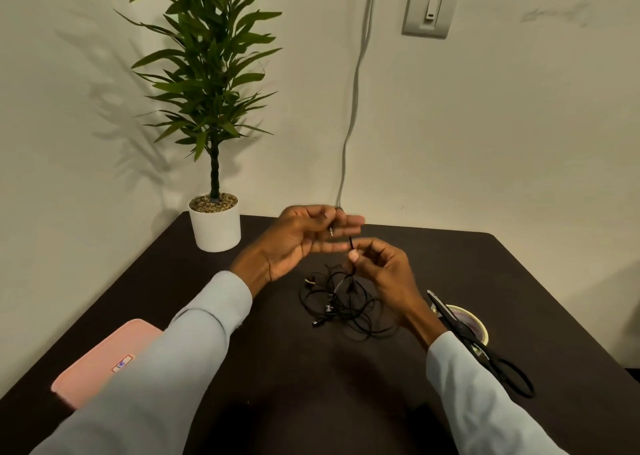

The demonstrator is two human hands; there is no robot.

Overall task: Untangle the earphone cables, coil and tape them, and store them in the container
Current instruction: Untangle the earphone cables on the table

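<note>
A tangle of black earphone cables lies on the dark table, with small earbuds and plugs showing among the loops. My right hand is raised just above the tangle and pinches a strand of black cable between thumb and fingers. My left hand is held up beside it, thumb and fingers pinching the cable's end with a small metal plug. A pink container with its lid on sits at the near left, partly under my left sleeve.
Black scissors rest across a roll of tape at the right, close to my right forearm. A potted plant in a white pot stands at the back left corner. A grey wall cable drops behind the table.
</note>
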